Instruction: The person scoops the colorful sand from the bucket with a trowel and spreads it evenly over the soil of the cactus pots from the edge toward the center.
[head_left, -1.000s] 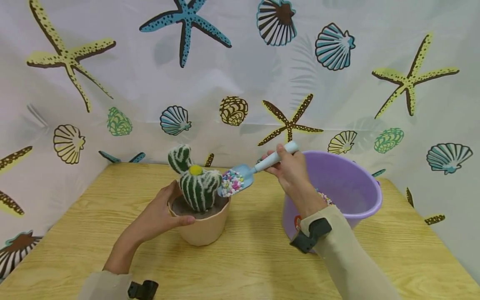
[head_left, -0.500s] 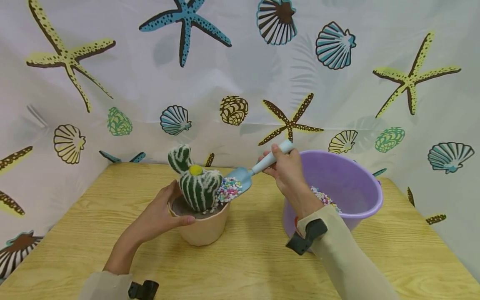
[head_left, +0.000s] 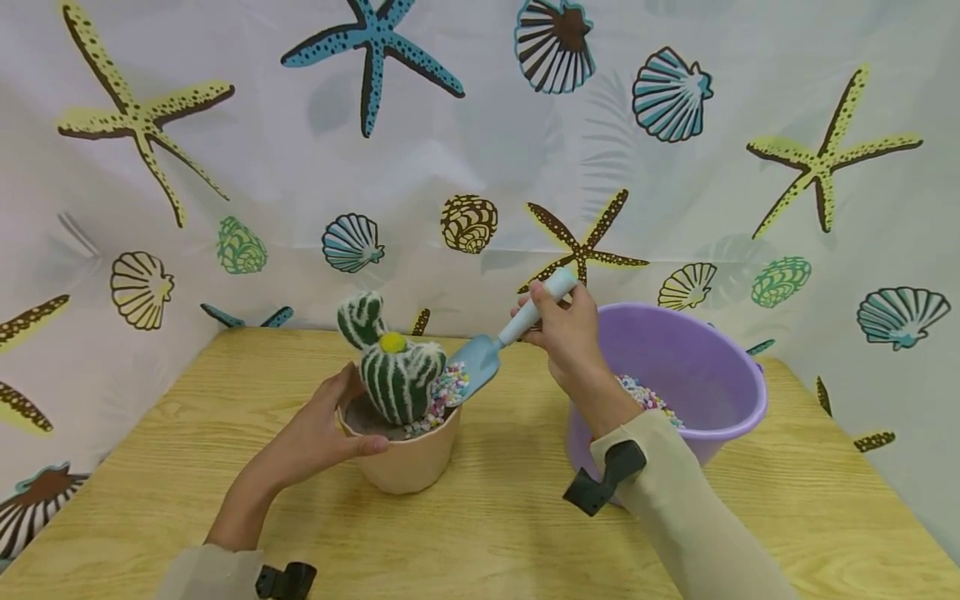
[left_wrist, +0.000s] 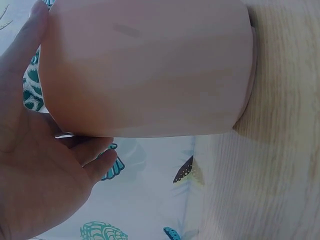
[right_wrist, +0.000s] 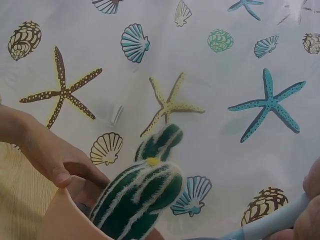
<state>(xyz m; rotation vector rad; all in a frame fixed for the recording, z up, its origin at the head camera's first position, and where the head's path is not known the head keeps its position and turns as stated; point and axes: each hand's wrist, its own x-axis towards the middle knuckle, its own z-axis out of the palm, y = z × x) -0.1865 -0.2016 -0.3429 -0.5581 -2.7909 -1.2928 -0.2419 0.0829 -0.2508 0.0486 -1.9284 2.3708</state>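
head view: left hand (head_left: 318, 433) cups the pot (head_left: 405, 454) rim, steadying it; right hand (head_left: 566, 333) grips the trowel (head_left: 491, 350) tilted down, so pebbles (head_left: 442, 396) spill beside the cactus (head_left: 393, 371).
left wrist view: fingers (left_wrist: 97, 162) wrap the pot wall.
right wrist view: the handle (right_wrist: 275, 220) sits clasped at the frame's lower right edge.

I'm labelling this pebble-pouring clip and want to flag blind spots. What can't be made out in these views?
- Right wrist view: the scoop blade and pebbles are cut off by the bottom edge.
- Left wrist view: the pot wall hides its contents.
- Head view: the right hand and sleeve hide part of the bucket; the left hand fingers sit behind the pot.
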